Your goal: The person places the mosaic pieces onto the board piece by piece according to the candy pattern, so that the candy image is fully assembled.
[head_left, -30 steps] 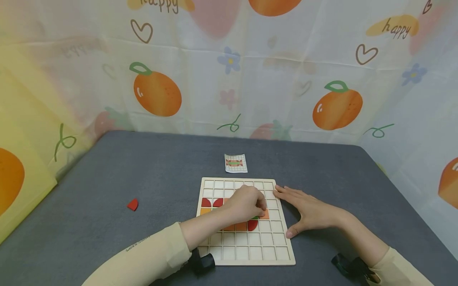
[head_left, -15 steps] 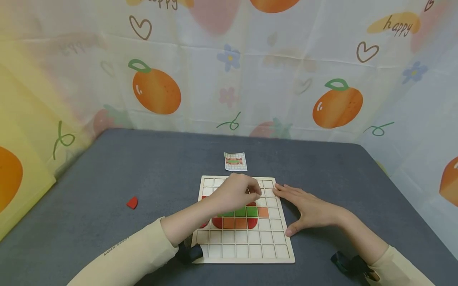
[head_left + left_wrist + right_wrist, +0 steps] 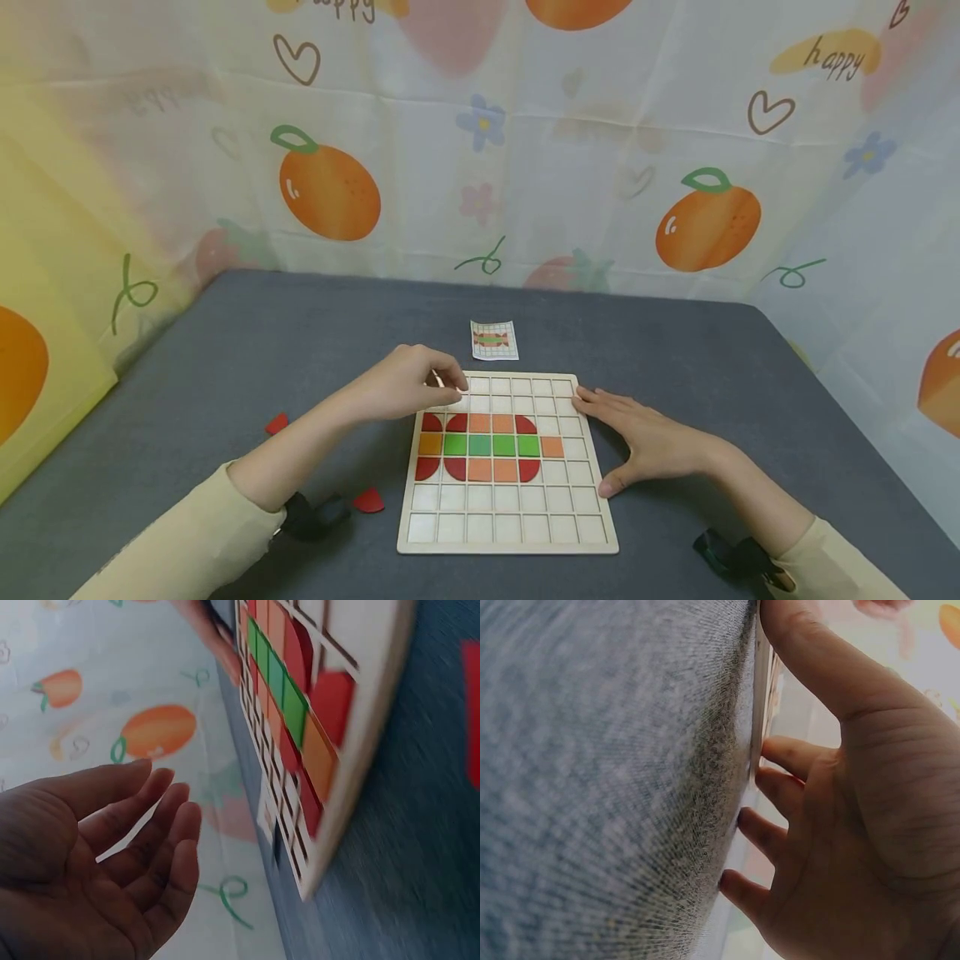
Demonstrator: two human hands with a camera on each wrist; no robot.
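A pale wooden grid board [image 3: 512,543] lies flat on the table, with rows of red, orange and green tiles set in its middle cells. The green tiles [image 3: 503,446] form the centre row, between an amber square [image 3: 431,444] on the left and an orange square [image 3: 552,447] on the right. Over the board's far left corner hovers my left hand [image 3: 408,383]; in the left wrist view its loosely bent fingers [image 3: 180,825] hold nothing. My right hand [image 3: 652,437] rests against the board's right edge, fingers spread, thumb lower down the same edge.
Two red rounded pieces lie on the dark table left of the board: one red piece [image 3: 368,501] near the board, another red piece [image 3: 277,423] farther out, partly behind the left forearm. A small printed pattern card [image 3: 495,353] sits beyond the board. A fruit-patterned curtain [image 3: 420,167] hangs behind.
My left hand has moved left from the board's right-middle cells to its far left corner, uncovering the tiles and the nearer red piece. The right hand has stayed at the board's edge.
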